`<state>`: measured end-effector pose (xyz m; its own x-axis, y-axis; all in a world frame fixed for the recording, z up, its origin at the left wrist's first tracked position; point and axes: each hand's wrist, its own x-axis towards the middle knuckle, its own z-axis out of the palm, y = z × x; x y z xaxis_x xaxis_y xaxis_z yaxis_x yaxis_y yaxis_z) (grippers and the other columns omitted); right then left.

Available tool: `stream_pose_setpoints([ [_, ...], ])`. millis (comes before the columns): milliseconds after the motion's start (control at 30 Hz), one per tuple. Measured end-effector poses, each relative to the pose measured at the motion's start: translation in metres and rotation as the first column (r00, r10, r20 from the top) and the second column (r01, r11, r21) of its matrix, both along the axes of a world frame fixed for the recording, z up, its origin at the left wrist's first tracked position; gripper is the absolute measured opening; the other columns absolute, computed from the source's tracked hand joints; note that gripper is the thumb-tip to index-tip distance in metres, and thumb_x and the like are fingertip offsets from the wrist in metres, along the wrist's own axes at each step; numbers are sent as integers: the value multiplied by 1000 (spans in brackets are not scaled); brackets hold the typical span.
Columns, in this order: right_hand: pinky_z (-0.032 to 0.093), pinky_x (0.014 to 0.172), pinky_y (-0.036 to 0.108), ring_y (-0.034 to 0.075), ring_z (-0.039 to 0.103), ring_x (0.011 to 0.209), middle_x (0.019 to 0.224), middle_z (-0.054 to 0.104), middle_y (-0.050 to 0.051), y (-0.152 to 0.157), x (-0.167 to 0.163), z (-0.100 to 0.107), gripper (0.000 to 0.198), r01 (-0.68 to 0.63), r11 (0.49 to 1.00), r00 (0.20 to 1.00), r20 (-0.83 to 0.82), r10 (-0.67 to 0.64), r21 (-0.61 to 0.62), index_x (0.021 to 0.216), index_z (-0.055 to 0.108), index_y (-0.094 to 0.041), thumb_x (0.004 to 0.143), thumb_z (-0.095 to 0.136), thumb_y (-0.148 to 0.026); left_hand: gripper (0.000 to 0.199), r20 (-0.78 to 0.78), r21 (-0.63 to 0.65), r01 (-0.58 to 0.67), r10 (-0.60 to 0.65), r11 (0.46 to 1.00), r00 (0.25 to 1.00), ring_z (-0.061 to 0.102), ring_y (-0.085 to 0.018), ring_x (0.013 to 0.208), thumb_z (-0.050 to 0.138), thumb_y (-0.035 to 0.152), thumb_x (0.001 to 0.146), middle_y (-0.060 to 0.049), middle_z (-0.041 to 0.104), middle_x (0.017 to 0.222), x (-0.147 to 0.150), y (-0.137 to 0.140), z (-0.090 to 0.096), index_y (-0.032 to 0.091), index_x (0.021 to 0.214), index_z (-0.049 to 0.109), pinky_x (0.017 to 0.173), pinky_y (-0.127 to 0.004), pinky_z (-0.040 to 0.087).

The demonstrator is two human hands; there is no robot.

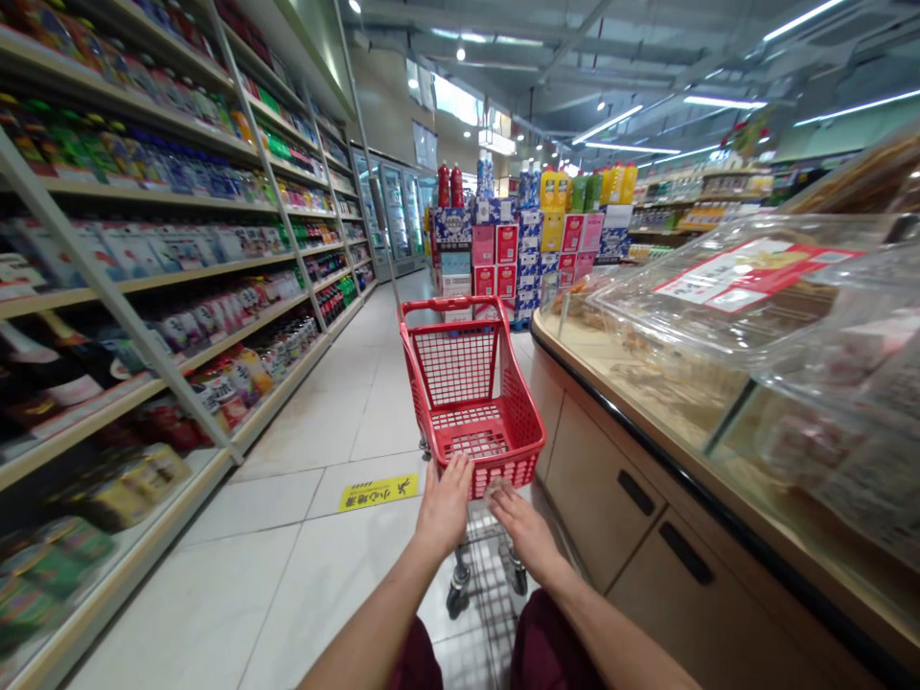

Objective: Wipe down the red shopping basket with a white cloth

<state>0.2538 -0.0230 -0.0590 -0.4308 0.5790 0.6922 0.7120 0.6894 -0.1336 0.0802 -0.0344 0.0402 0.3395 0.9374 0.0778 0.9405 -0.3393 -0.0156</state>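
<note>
Head view, sole camera. Landmark: the red cart (471,412), standing upright on the pale tiles (277,551) directly ahead of the person; its mesh basket shows nothing inside.

Left hand (444,508): at the cart's near edge, left part. Fingers close to straight, set side by side, fingertips over the edge. Right hand (523,527): at the same edge, right part, lower; fingers slightly bent, tips blurred. Cannot tell whether either hand grips or only rests; the undersides are hidden.

Below the cart's near edge: a caster (457,589) and a grey wire rack (493,565), blurred. Nearer than the cart: dark red trousers (550,637).

Left of the cart: a yellow sign (379,492) flat on the floor; farther left, stocked shelves (248,328). Right of the cart, just beside it: a counter (596,455) bearing clear packs (758,273). Beyond the cart: stacked cartons (495,259) topped with bottles (557,190).
</note>
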Motion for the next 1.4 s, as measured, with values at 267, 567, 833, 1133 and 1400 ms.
stream_pose_setpoints([
  [267,36,100,38,16,32,124,125,49,2,5,30,18,47,64,996,991,-122,-56,61,123,44,-25,83,34,-3,62,19,4,-69,69,998,997,19,-20,130,27,3,71,-8,25,141,6,1,0,15,132,27,104,-53,11],
  [567,34,101,38,16,33,123,128,46,2,8,50,16,48,147,989,977,-158,-143,14,123,45,-25,83,31,-3,64,3,64,-56,56,996,998,19,-19,130,28,1,70,-7,23,141,1,-1,-8,15,132,26,105,-51,13],
  [833,42,95,35,15,41,118,120,54,-1,5,54,0,46,139,989,978,-153,-144,-43,119,49,-29,83,33,-6,64,12,72,-49,49,996,999,19,-19,130,26,1,70,-6,24,141,1,-1,-10,15,132,26,105,-51,14],
  [1133,41,95,37,16,39,119,121,53,-1,10,52,7,49,142,986,966,-204,-158,-92,117,52,-28,79,33,-3,65,40,97,-79,76,992,996,19,-19,130,26,0,69,-6,23,141,3,-2,-14,16,132,26,105,-51,14],
  [1400,31,103,42,17,29,125,133,39,0,16,56,34,55,188,982,934,-310,-178,4,127,40,-25,79,29,0,67,25,97,-87,85,992,996,17,-20,130,28,0,69,-6,22,141,2,-3,-15,17,133,24,104,-52,15],
])
